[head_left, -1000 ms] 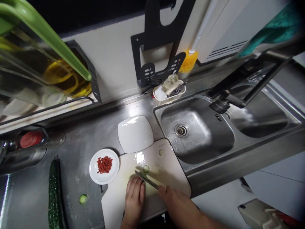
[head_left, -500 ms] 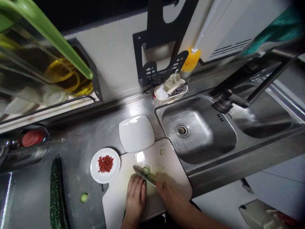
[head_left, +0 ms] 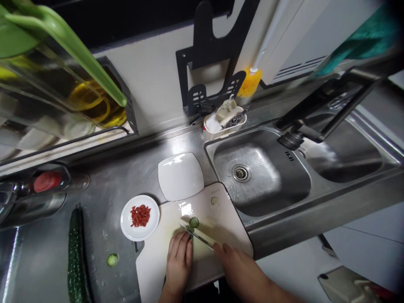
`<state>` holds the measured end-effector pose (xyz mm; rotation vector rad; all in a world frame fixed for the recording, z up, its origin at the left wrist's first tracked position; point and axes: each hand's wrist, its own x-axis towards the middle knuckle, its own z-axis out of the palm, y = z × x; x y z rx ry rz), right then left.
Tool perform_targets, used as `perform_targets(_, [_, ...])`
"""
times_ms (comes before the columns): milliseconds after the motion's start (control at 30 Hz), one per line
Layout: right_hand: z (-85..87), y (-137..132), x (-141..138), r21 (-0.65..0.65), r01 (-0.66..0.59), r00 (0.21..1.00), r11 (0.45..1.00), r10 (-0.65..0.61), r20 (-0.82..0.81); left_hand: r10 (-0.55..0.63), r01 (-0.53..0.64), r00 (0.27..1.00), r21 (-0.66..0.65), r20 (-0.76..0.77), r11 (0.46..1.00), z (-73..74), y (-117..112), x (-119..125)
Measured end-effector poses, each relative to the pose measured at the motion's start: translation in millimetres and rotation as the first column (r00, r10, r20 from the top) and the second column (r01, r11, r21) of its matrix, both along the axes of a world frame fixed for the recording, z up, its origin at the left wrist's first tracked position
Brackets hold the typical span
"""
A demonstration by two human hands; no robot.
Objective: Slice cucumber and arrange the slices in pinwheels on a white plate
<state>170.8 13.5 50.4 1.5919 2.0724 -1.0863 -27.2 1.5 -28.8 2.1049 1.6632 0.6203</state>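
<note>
My right hand (head_left: 230, 256) is closed round the handle of a kitchen knife (head_left: 200, 238), whose blade slants across the white cutting board (head_left: 221, 227). Close to the blade, my left hand (head_left: 180, 254) has its fingers curled over a piece of cucumber; only a dark green bit shows at the fingertips. Cut cucumber slices (head_left: 194, 222) lie just beyond the blade. Another pale slice (head_left: 214, 200) rests near the board's far right corner.
A whole cucumber (head_left: 76, 256) and a cucumber end (head_left: 112, 260) lie on the steel counter at left. Beside the board stand a round plate (head_left: 124, 223) of chopped red bits and a square white plate (head_left: 181, 176). The sink (head_left: 261, 168) adjoins on the right.
The knife and my right hand have shifted slightly right and toward me, and the blade has turned more edge-on. My left hand stays at almost the same spot on the board.
</note>
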Motion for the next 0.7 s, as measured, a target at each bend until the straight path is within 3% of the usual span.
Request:
perform_targets(367, [16.2, -5, 6, 0.013, -0.02, 1.0, 1.0, 0.019, 0.014, 0.008, -0.008, 1.0, 0.005, -0.011, 1.0, 1.0, -1, 0])
perform_targets(700, [19.1, 0, 3, 0.005, -0.038, 0.999, 0.999, 0.038, 0.023, -0.004, 0.004, 1.0, 0.006, -0.019, 1.0, -2.4, -3, -1])
